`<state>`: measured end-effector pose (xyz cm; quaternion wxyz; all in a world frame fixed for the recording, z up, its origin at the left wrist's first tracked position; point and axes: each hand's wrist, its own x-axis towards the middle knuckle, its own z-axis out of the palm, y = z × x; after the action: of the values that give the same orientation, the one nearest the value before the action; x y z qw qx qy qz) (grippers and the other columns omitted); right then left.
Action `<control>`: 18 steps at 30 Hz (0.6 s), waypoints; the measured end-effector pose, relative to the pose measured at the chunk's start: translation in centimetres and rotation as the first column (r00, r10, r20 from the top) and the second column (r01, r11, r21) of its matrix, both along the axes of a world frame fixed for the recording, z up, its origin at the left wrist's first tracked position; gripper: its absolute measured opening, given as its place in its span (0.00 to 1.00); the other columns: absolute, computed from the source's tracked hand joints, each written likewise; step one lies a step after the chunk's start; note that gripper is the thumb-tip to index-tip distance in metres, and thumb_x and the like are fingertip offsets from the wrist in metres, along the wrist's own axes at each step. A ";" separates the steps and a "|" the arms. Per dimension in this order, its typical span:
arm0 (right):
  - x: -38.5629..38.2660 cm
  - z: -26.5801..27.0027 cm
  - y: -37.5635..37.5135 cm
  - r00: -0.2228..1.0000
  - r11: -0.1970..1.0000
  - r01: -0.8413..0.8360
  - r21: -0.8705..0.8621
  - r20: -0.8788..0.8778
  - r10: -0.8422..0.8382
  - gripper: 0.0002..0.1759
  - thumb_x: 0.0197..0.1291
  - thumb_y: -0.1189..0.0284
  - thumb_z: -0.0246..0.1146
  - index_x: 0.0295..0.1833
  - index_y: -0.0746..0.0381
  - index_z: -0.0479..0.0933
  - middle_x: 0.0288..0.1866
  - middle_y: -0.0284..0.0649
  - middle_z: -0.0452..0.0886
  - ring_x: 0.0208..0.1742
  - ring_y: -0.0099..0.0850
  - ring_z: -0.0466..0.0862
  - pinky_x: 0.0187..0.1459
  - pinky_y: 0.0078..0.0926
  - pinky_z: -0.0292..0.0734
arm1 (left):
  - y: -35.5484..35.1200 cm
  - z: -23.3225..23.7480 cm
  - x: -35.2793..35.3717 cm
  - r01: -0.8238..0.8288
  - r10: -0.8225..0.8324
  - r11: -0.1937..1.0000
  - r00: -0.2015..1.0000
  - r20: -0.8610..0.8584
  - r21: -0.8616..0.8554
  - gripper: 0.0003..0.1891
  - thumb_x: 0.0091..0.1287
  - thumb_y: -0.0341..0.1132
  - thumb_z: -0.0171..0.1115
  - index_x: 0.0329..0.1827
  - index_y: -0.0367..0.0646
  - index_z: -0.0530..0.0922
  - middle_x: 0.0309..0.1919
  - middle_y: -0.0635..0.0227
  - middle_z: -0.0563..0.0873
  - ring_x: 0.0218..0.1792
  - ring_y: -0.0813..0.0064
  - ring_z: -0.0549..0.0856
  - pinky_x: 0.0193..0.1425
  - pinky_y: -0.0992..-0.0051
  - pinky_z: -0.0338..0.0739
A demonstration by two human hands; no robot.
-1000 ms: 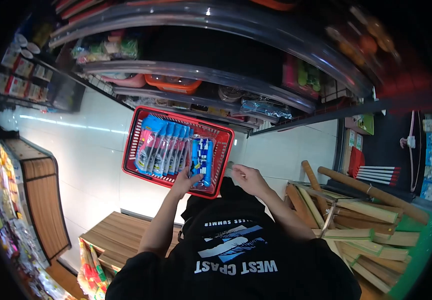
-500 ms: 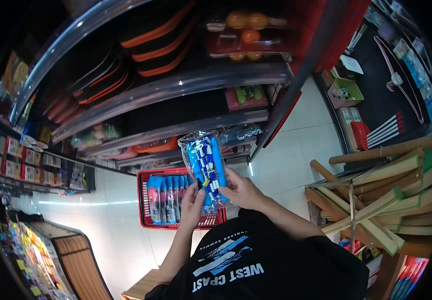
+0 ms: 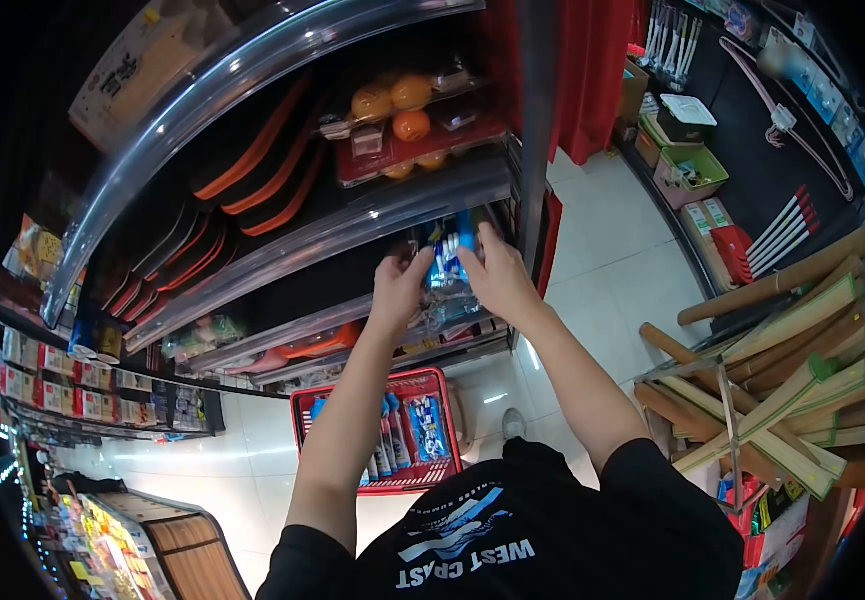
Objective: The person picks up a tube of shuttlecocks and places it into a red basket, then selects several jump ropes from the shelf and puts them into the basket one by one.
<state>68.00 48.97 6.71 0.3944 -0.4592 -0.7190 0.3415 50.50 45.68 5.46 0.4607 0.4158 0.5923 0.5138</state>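
Note:
At the middle shelf, my left hand (image 3: 402, 289) and my right hand (image 3: 498, 277) hold a clear plastic package (image 3: 448, 262) with blue and white contents between them. Fingers grip its left and right sides; its far end is blurred and partly in the shelf's shadow. Below my hands, a red basket (image 3: 299, 412) stands on the floor, partly hidden by my left forearm. Inside the basket lie a blue and white package (image 3: 428, 427) and several slim blue packs (image 3: 394, 432).
Orange-edged black items (image 3: 271, 185) and packed orange balls (image 3: 412, 125) sit on the shelf (image 3: 353, 215) above. Wooden pieces (image 3: 773, 410) lean in a rack at the right. A wooden-sided display (image 3: 198, 545) stands lower left, and a shoe (image 3: 515, 424) shows on the floor.
My hands have moved up and forward from above the basket to the shelf, with a blue and white package between them. Another such package is now visible in the basket. The view has shifted.

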 end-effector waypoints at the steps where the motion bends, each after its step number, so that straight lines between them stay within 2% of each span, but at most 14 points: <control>1: -0.6 -0.8 1.4 0.999 0.989 0.037 0.141 -0.021 -0.035 0.21 0.65 0.68 0.58 0.56 0.72 0.68 0.39 0.64 0.80 0.43 0.63 0.78 0.46 0.50 0.73 | 1.3 -0.1 -0.2 0.021 -0.019 0.999 0.997 -0.074 0.026 0.20 0.68 0.40 0.62 0.58 0.38 0.75 0.44 0.71 0.82 0.35 0.83 0.76 0.38 0.80 0.71; 2: -0.6 -1.5 2.5 0.999 0.990 0.037 0.139 -0.025 -0.034 0.21 0.65 0.68 0.58 0.56 0.72 0.68 0.39 0.64 0.80 0.43 0.63 0.78 0.46 0.50 0.73 | 2.4 -0.5 0.0 0.020 -0.019 1.000 0.997 -0.078 0.024 0.20 0.68 0.40 0.62 0.58 0.38 0.75 0.44 0.71 0.82 0.35 0.83 0.76 0.38 0.80 0.71; 4: -0.9 -1.2 4.2 0.983 0.999 0.023 0.025 0.180 -0.027 0.18 0.64 0.69 0.57 0.53 0.72 0.71 0.41 0.64 0.79 0.44 0.62 0.78 0.48 0.53 0.71 | 4.2 -0.2 0.8 -0.046 0.052 0.991 0.998 -0.046 0.126 0.22 0.67 0.39 0.62 0.61 0.38 0.74 0.46 0.69 0.82 0.34 0.81 0.76 0.39 0.79 0.71; 5: -1.7 -1.7 5.2 0.988 0.996 0.068 0.062 0.137 -0.076 0.15 0.62 0.71 0.56 0.51 0.70 0.74 0.45 0.63 0.79 0.46 0.61 0.79 0.51 0.52 0.73 | 4.8 0.1 0.7 -0.015 0.015 1.000 1.000 -0.018 -0.016 0.26 0.66 0.39 0.63 0.66 0.41 0.70 0.56 0.62 0.80 0.50 0.71 0.79 0.55 0.74 0.71; 6: -2.3 -2.9 6.6 0.988 0.996 0.070 0.062 0.136 -0.078 0.15 0.62 0.71 0.56 0.51 0.70 0.74 0.45 0.63 0.79 0.46 0.61 0.79 0.51 0.52 0.73 | 5.4 0.0 0.9 -0.014 0.014 1.000 1.000 -0.019 -0.017 0.26 0.66 0.39 0.63 0.66 0.41 0.70 0.56 0.62 0.80 0.50 0.71 0.79 0.55 0.74 0.71; 8: -3.4 -4.8 8.7 0.967 0.963 0.093 0.255 0.206 -0.148 0.16 0.60 0.73 0.55 0.52 0.67 0.75 0.49 0.61 0.79 0.49 0.58 0.79 0.52 0.50 0.75 | 6.8 -0.9 1.1 -0.045 0.090 0.988 0.947 -0.309 0.149 0.29 0.68 0.43 0.61 0.69 0.41 0.67 0.65 0.59 0.74 0.65 0.64 0.71 0.68 0.70 0.63; 9: -3.5 -4.5 8.7 0.967 0.963 0.089 0.253 0.208 -0.144 0.16 0.60 0.73 0.55 0.52 0.67 0.75 0.49 0.61 0.79 0.49 0.58 0.79 0.52 0.50 0.75 | 8.3 -2.5 0.2 -0.048 0.092 0.988 0.947 -0.307 0.148 0.29 0.68 0.43 0.61 0.69 0.41 0.67 0.65 0.59 0.74 0.65 0.64 0.71 0.68 0.70 0.63; 11: -3.6 -3.3 8.4 0.926 0.982 0.095 0.162 0.346 -0.147 0.16 0.59 0.72 0.55 0.52 0.65 0.76 0.50 0.60 0.79 0.49 0.55 0.81 0.52 0.48 0.76 | 11.2 -6.3 -1.9 0.047 -0.032 0.999 0.799 -0.600 0.010 0.29 0.72 0.47 0.53 0.71 0.42 0.64 0.65 0.58 0.74 0.65 0.64 0.73 0.68 0.69 0.66; 12: -3.5 -3.2 8.3 0.926 0.983 0.090 0.160 0.349 -0.141 0.16 0.59 0.72 0.55 0.52 0.65 0.76 0.50 0.60 0.79 0.49 0.55 0.81 0.52 0.48 0.76 | 10.9 -5.8 -1.7 0.041 -0.028 0.999 0.801 -0.598 0.008 0.29 0.72 0.47 0.53 0.71 0.42 0.64 0.65 0.58 0.74 0.65 0.64 0.73 0.68 0.69 0.66; 14: -3.2 -3.4 7.9 0.948 0.994 0.045 0.104 0.309 -0.075 0.17 0.58 0.70 0.58 0.52 0.65 0.76 0.52 0.60 0.78 0.52 0.56 0.78 0.55 0.50 0.73 | 10.0 -3.9 -0.7 0.065 0.062 0.987 0.685 -0.726 0.146 0.31 0.71 0.51 0.52 0.71 0.42 0.64 0.72 0.56 0.65 0.73 0.59 0.62 0.74 0.67 0.57; 15: -3.2 -3.8 7.7 0.947 0.994 0.038 0.100 0.314 -0.067 0.17 0.58 0.70 0.58 0.52 0.65 0.76 0.52 0.60 0.78 0.52 0.56 0.78 0.55 0.50 0.73 | 9.8 -3.8 -0.6 0.058 0.064 0.988 0.688 -0.723 0.142 0.31 0.71 0.51 0.52 0.71 0.42 0.64 0.72 0.56 0.65 0.73 0.59 0.62 0.74 0.67 0.57; 17: -3.1 -4.7 7.0 0.978 0.929 0.102 0.357 0.134 -0.159 0.20 0.58 0.67 0.61 0.55 0.63 0.75 0.54 0.58 0.76 0.57 0.58 0.74 0.60 0.50 0.69 | 9.4 -3.6 -0.2 -0.046 0.099 0.994 0.774 -0.625 0.101 0.30 0.72 0.51 0.50 0.72 0.43 0.63 0.73 0.56 0.63 0.73 0.58 0.61 0.74 0.67 0.56; 18: -2.9 -4.3 6.5 0.978 0.930 0.099 0.353 0.140 -0.157 0.20 0.58 0.67 0.61 0.55 0.63 0.75 0.54 0.58 0.76 0.57 0.58 0.74 0.60 0.50 0.69 | 9.4 -3.7 -0.2 -0.048 0.098 0.994 0.777 -0.622 0.097 0.30 0.72 0.51 0.50 0.72 0.43 0.63 0.73 0.56 0.63 0.73 0.58 0.61 0.74 0.67 0.56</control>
<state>65.07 55.47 2.41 0.4290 -0.4560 -0.7662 0.1446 50.28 55.10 1.71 0.2019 0.5564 0.7074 0.3863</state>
